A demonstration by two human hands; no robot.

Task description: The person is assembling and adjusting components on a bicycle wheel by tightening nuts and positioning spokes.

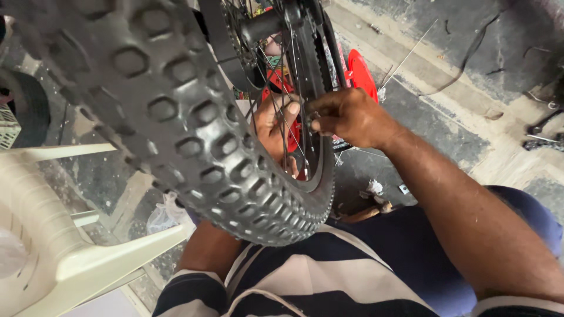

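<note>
Head view, looking down over a bicycle wheel (194, 123) held close to the camera. Its knobby black tyre (176, 135) fills the upper left and centre, curving down to the person's striped shirt (305, 282); the dark rim (320, 170) and thin metal spokes (294, 88) show to the right of the tread, running up to the hub (261, 26) at the top edge.

The left hand (276, 132) lies behind the spokes, inside the wheel, seen through them; its fingers (291, 111) are curled narrowly, thumb up against a spoke, though what they press on cannot be told. The right hand (349, 117) reaches in from the right side of the wheel, forearm crossing the lower right; its fingers (320, 117) are pinched narrowly on a small metal part (315, 115) at a spoke near the rim, too small to identify. The two hands nearly meet, with only the spokes between them.

Behind the wheel, red frame parts (359, 73) show between the spokes and just to the right of the rim. A cream plastic chair (70, 252) stands at the lower left, beside the tyre. The concrete floor (446, 70) beyond carries a loose thin rod (411, 53), small scraps and, at the far right edge, dark metal tools (543, 132), well apart from the hands.
</note>
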